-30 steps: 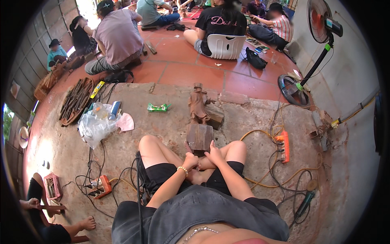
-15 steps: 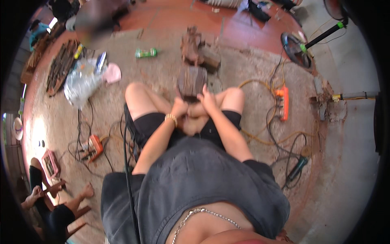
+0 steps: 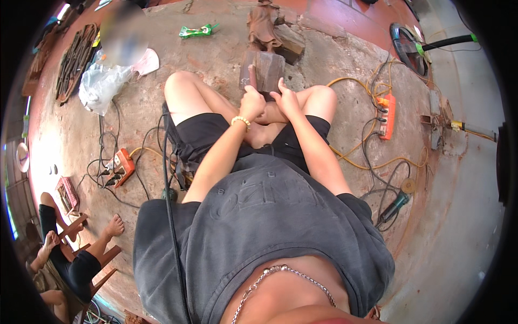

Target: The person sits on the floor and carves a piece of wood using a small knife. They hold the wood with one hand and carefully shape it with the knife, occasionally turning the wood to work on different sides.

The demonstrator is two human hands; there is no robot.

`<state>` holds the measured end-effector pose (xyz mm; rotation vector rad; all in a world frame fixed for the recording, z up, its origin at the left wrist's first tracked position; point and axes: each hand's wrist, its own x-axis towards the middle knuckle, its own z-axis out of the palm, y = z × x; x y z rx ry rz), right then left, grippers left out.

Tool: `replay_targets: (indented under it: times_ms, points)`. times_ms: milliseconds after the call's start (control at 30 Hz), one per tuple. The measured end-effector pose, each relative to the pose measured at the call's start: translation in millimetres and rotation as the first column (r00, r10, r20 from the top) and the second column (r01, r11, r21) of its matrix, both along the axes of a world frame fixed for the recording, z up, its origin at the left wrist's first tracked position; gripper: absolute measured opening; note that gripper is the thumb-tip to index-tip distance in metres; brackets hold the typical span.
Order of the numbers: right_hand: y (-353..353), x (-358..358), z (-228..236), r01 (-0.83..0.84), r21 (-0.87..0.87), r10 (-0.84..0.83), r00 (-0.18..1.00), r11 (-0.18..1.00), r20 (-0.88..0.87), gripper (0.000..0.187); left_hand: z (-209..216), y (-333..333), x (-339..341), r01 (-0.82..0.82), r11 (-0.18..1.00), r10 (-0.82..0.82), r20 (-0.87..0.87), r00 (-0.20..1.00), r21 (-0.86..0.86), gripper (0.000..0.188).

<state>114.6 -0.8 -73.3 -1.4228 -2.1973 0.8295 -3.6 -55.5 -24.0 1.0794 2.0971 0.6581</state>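
My left hand (image 3: pixel 252 103), wearing a beaded bracelet, is closed around a short reddish-brown stick (image 3: pixel 252 75) that points away from me. The stick overlaps a dark wooden block (image 3: pixel 271 69) in front of my crossed legs. My right hand (image 3: pixel 287 102) is just to the right, near the block's near edge, with index finger and thumb stretched apart. Its other fingers are partly hidden, and I see nothing in it. Beyond the block stands a carved brown wooden figure (image 3: pixel 262 31), with another wood piece (image 3: pixel 291 44) beside it.
Orange power strips lie at right (image 3: pixel 387 117) and left (image 3: pixel 121 167), among tangled cords. A dark green power tool (image 3: pixel 395 208) lies at lower right. A green packet (image 3: pixel 195 31), a plastic bag (image 3: pixel 100 86), wood strips (image 3: pixel 77 62) and a fan (image 3: pixel 408 49) lie farther out. Another person's legs (image 3: pixel 86 275) show at lower left.
My view has tilted, so the carving and block appear higher. The stick in my left hand now stands out clearly over the block. My right hand remains close beside it, index finger still extended.
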Motion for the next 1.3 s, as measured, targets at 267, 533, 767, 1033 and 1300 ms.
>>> replay_targets:
  times_ms: [267,533,767,1033,1300]
  points:
    - [-4,-1,15,0.02,-0.069,-0.017,0.999,0.997,0.046,0.061,-18,-13,-12,-0.03,0.994,0.045,0.143,0.989,-0.104,0.024]
    - [-3,3,-1,-0.008,0.005,0.008,1.0,1.0,0.026,0.065,-19,-18,-14,0.073,0.996,-0.064,-0.145,0.987,0.058,0.021]
    - [-5,-4,16,0.025,-0.094,-0.022,0.999,0.995,0.028,0.062,-11,-7,-20,0.095,0.993,-0.102,-0.1,0.99,-0.068,0.02]
    - [-5,-2,10,0.026,-0.058,-0.024,0.999,0.998,0.034,0.062,-2,-20,-16,0.141,0.988,-0.149,-0.167,0.975,-0.054,0.017]
    - [-6,-2,7,0.001,-0.02,0.0,0.999,1.0,0.033,0.063,-8,8,-36,0.14,0.986,-0.159,-0.294,0.942,-0.085,0.016]
